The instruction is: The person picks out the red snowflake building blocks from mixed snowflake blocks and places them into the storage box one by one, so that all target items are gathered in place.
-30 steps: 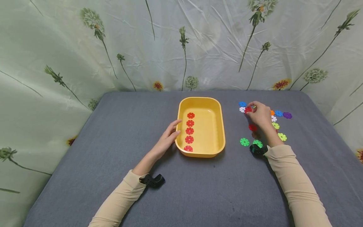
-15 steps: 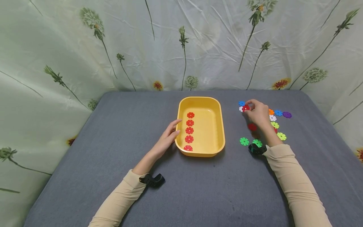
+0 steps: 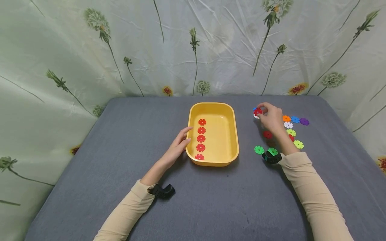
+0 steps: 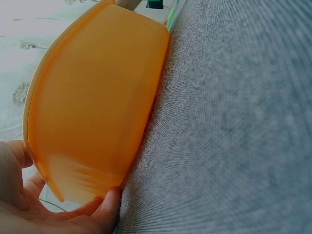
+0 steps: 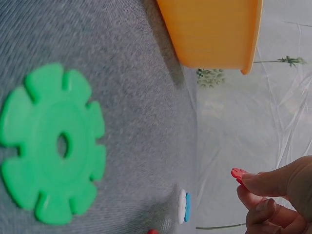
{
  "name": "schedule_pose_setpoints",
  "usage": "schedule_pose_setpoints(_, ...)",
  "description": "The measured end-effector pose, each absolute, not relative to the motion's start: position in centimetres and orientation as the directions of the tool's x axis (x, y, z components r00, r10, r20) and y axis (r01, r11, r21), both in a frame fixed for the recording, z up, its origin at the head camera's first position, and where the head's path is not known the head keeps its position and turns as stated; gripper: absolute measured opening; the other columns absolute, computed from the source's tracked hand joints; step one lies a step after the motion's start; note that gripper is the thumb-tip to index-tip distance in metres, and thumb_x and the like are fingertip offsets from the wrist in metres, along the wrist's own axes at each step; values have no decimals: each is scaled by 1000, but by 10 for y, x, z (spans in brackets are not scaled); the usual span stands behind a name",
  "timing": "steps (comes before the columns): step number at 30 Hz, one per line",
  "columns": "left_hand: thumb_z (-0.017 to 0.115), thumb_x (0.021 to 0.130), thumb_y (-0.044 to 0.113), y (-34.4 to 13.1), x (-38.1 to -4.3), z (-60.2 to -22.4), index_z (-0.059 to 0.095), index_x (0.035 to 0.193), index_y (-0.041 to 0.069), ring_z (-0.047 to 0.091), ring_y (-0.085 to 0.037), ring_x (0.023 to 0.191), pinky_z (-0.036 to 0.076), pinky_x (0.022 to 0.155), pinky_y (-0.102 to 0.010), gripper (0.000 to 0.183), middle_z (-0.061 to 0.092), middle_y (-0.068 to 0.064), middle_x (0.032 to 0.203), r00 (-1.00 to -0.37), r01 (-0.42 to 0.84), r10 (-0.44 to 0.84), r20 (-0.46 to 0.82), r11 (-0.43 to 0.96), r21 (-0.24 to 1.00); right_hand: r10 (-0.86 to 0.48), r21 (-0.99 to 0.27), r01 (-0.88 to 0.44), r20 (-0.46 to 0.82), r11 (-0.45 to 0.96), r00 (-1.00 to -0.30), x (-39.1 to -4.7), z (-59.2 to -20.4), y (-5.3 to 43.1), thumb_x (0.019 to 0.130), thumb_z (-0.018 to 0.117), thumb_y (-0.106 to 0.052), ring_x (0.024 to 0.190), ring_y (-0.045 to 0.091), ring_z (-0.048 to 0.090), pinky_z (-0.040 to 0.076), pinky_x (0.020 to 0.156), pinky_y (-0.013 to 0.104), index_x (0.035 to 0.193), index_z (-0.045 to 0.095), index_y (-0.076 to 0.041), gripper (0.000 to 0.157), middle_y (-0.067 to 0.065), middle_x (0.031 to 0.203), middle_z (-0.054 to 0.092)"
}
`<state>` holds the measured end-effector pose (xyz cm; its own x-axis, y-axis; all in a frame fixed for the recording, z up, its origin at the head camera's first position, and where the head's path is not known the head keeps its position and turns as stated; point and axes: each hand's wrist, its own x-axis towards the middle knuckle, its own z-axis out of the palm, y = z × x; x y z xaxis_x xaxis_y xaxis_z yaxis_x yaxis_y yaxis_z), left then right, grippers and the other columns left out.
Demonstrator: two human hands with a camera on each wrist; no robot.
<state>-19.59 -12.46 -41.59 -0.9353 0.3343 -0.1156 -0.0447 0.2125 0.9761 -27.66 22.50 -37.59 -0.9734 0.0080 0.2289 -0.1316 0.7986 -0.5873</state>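
My left hand grips the left wall of a yellow plastic tub, with fingertips over the rim. In the left wrist view, other fingers press the tub's outer wall. A column of several red snowflake discs lies inside, along the left side. Between thumb and fingertips, my right hand pinches a red snowflake disc, raised off the table in the right wrist view. Beneath it, a white disc and a blue disc rest on the cloth.
More snowflake discs lie right of the tub: green, red, orange, purple and yellow-green. A grey cloth covers the table. Behind hangs a flower-printed curtain.
My right hand has lifted the red disc and moved it slightly left and away from me, now overlapping the blue and white discs in the head view. The left hand stays on the tub.
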Motion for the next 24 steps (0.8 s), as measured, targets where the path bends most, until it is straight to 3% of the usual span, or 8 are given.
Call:
schedule_pose_setpoints(12,39,100,23,-126,-196,-419,26,145,28,42,-31,127,37,104,-47,47,36,-16,142,-939,-21,331,-94,217,976,9,-590,-173,293,789,-956,-277,-371,212,88,58,-5,65,28,54,36,49,25,113,60,-4,26,24,93,62)
schedule_pose_setpoints(20,39,100,24,-125,-196,-418,26,145,27,42,-31,128,37,104,-48,47,35,-16,142,-939,-26,329,-97,215,976,3,-587,-202,329,784,-944,-275,-365,201,87,59,-5,53,19,44,37,48,31,111,62,-4,23,22,94,62)
schedule_pose_setpoints(24,40,100,25,-125,-196,-417,25,146,27,42,-31,128,36,105,-49,48,35,-16,143,-939,-31,329,-103,218,975,-17,-576,-214,328,789,-945,-275,-363,199,88,60,-5,52,18,42,35,50,26,112,62,-5,24,22,95,62)
